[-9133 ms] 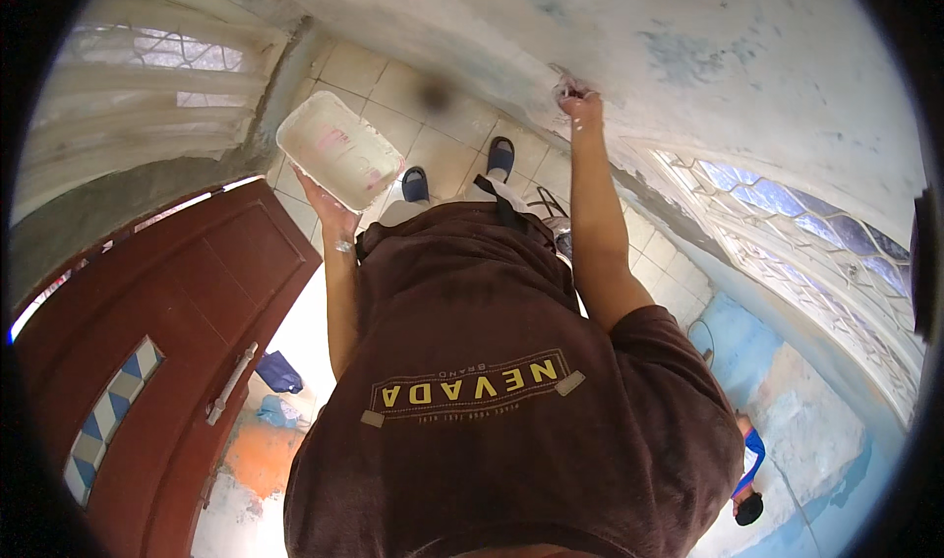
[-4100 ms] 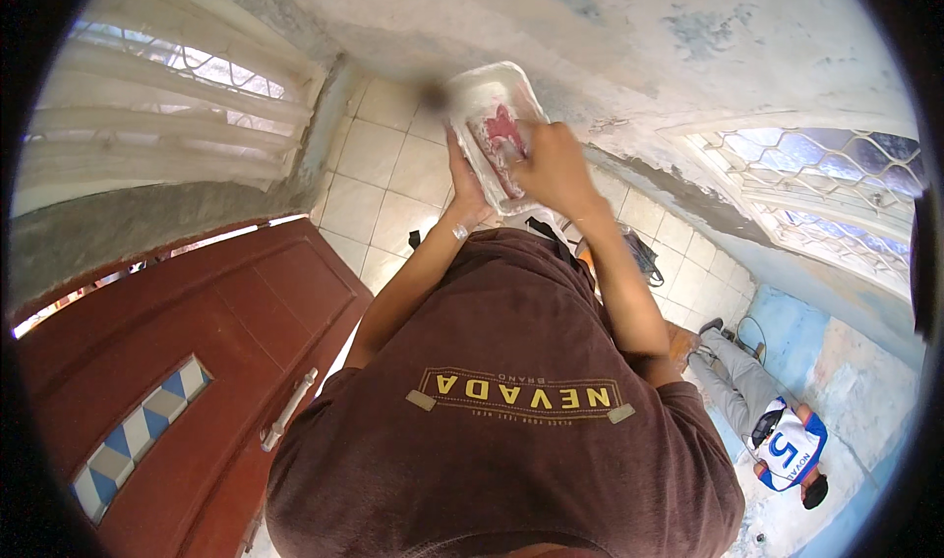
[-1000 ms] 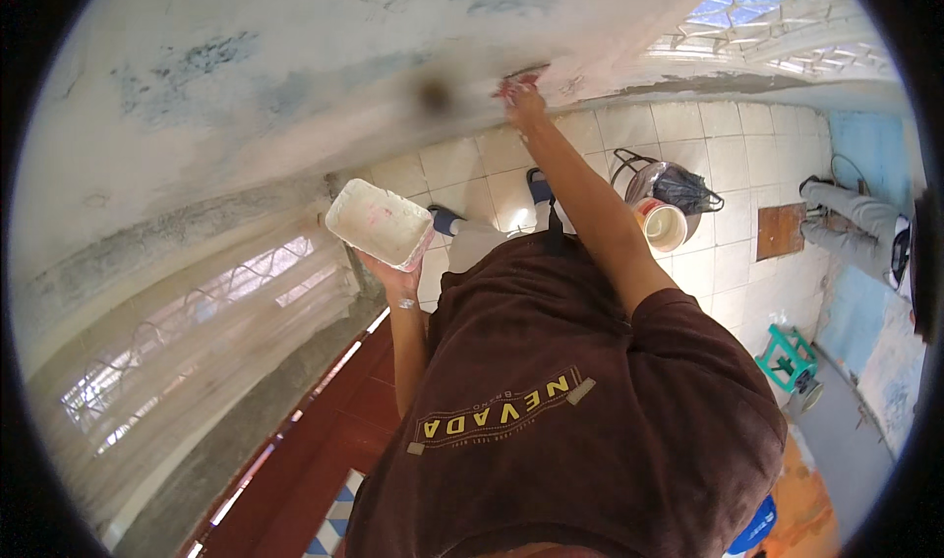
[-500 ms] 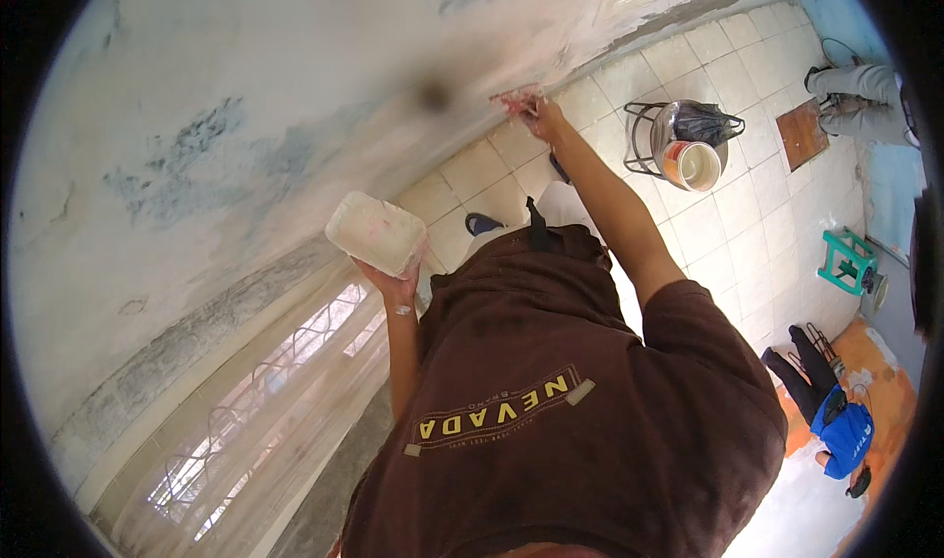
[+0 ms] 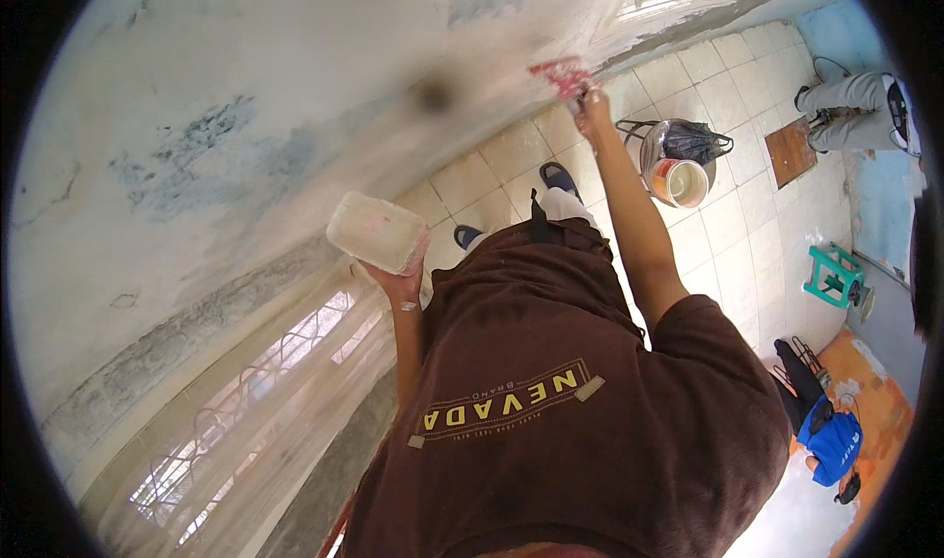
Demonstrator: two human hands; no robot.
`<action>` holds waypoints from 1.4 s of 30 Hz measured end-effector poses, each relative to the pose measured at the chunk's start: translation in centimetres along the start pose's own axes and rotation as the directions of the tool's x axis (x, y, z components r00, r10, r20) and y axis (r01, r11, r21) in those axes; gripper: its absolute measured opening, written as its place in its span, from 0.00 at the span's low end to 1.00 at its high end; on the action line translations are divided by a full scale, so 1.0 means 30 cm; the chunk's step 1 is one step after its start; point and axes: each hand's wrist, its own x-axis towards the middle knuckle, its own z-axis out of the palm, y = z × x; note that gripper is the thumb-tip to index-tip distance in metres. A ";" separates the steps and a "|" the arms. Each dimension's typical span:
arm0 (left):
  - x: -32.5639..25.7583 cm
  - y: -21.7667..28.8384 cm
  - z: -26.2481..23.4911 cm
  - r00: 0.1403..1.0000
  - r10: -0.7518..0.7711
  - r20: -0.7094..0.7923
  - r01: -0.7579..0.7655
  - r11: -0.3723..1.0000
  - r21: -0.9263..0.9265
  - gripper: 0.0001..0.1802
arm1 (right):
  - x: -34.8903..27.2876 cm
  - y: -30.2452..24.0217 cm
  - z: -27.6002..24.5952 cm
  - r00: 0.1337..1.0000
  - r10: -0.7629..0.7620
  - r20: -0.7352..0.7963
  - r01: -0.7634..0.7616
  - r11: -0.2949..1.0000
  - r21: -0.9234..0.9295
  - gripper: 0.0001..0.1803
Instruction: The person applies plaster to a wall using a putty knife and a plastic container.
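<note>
While the left hand (image 5: 398, 285) holds a white, rectangular, paste-smeared tray (image 5: 378, 232) from beneath, the right hand (image 5: 591, 116) grips a red, flat-bladed, paste-smeared spreader (image 5: 563, 74) near the patchy white wall (image 5: 324, 57); whether they touch cannot be told. An orange-and-white round bucket (image 5: 666, 181) sits beside a black plastic bag (image 5: 695, 143).

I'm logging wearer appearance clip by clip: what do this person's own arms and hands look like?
The left hand and right hand are gloveless, and both forearms are bare. The right sleeve is short, loose and dark brown. A pale band or smear marks the left wrist; which, I cannot tell.
</note>
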 end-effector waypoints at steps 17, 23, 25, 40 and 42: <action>-0.006 -0.011 0.010 0.999 0.031 -0.023 -0.029 0.996 0.082 0.40 | -0.064 -0.138 0.200 0.985 -0.101 0.140 0.065 0.968 0.241 0.14; 0.063 -0.016 0.099 0.993 -0.100 0.055 0.095 0.991 0.095 0.37 | 0.233 0.305 -0.219 0.977 0.148 -0.156 -0.154 0.988 -0.028 0.13; 0.060 -0.012 0.058 0.999 -0.019 0.037 0.011 0.979 0.203 0.36 | 0.119 0.398 -0.013 0.984 -0.074 0.159 0.056 0.992 0.115 0.11; 0.057 -0.007 0.043 0.992 -0.108 0.064 0.103 0.992 0.072 0.37 | -0.354 0.222 0.201 0.906 0.171 0.388 -0.159 0.985 -0.061 0.16; 0.070 -0.010 0.054 0.988 -0.130 0.083 0.128 0.991 0.036 0.36 | -0.190 0.258 0.107 0.937 0.319 0.139 -0.298 0.942 -0.151 0.19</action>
